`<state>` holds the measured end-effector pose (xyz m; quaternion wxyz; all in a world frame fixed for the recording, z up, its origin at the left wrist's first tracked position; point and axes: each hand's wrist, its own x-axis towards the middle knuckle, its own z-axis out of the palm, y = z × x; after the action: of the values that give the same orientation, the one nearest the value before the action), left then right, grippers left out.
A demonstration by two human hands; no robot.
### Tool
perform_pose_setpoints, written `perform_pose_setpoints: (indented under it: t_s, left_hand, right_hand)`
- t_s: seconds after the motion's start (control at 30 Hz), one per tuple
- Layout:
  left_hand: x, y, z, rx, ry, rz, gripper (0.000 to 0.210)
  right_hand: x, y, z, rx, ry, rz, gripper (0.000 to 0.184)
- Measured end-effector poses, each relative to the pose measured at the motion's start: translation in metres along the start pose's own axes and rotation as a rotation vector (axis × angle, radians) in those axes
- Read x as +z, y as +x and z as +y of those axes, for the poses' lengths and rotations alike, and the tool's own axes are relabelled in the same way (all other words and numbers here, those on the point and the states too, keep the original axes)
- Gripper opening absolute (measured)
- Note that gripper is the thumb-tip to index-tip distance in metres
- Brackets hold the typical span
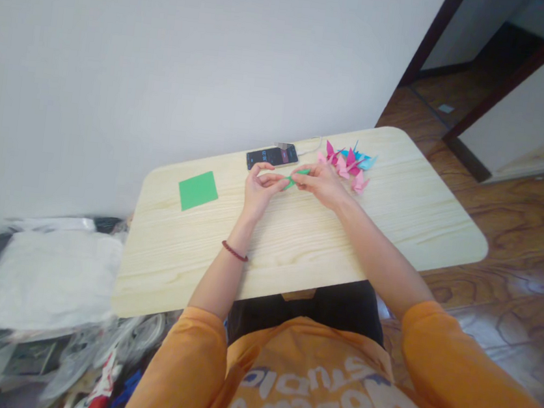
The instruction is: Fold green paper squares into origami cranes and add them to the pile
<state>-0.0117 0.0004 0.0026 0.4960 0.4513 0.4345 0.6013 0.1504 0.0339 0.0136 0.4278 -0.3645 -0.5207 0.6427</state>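
A small folded piece of green paper (290, 181) is held between my two hands above the wooden tabletop. My left hand (260, 189) pinches its near-left end with thumb and fingertip, the other fingers curled. Fingers of my right hand (322, 183) close on its right side and hide part of it. Beyond my right hand lies a cluster of folded paper cranes (354, 161) in pink, magenta and blue. A flat stack of green square paper (198, 190) rests on the table to the left of my left hand.
A phone (273, 156) with its screen lit lies behind my hands, a white cable (312, 148) running from it. The table (296, 252) stands against a white wall. Bags and a white bundle (47, 277) are piled on the left; a doorway opens at the right.
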Motion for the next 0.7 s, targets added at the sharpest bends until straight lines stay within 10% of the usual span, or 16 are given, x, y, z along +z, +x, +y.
perform_pose_setpoints:
  t_s: [0.37,0.7]
  left_hand:
    - [-0.001,0.002,-0.007,-0.036,-0.062,-0.004,0.057]
    - [0.002,0.000,-0.007,-0.087,-0.110,0.016,0.050]
  right_hand:
    - [0.002,0.002,0.007,0.205,0.278,-0.127,0.021]
    - [0.009,0.000,0.011,-0.205,-0.079,0.195,0.027]
